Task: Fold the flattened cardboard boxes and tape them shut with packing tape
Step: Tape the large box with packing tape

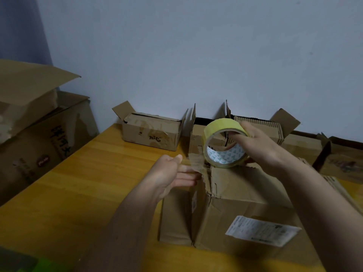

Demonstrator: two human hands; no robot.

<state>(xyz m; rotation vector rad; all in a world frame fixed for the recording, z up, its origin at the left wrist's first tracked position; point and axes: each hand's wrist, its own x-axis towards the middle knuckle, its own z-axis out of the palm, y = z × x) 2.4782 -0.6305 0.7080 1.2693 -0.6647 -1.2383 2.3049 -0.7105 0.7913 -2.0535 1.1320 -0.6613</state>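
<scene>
The tape roll (225, 143) is held in my right hand (263, 148), above the far edge of the cardboard box (231, 209). The roll stands on edge; its bore axis runs roughly from 7 o'clock to 1 o'clock, with the open core facing me. My right fingers pass through the core and my thumb closes over the outer rim, so this hand grips the roll.

A strip of clear tape (193, 162) runs from the roll toward 9 o'clock. My left hand (172, 173) pinches the strip's free end between thumb and fingers, which lie nearly straight.

The cardboard box sits on the yellow worktop (78, 183), long axis running 9 to 3 o'clock, top flaps folded shut with a torn seam. A white shipping label (263, 230) is on its near face.

At 12 o'clock, small open boxes (151, 132) line the wall (196, 46). At 9 o'clock stand larger cartons (39, 138).
</scene>
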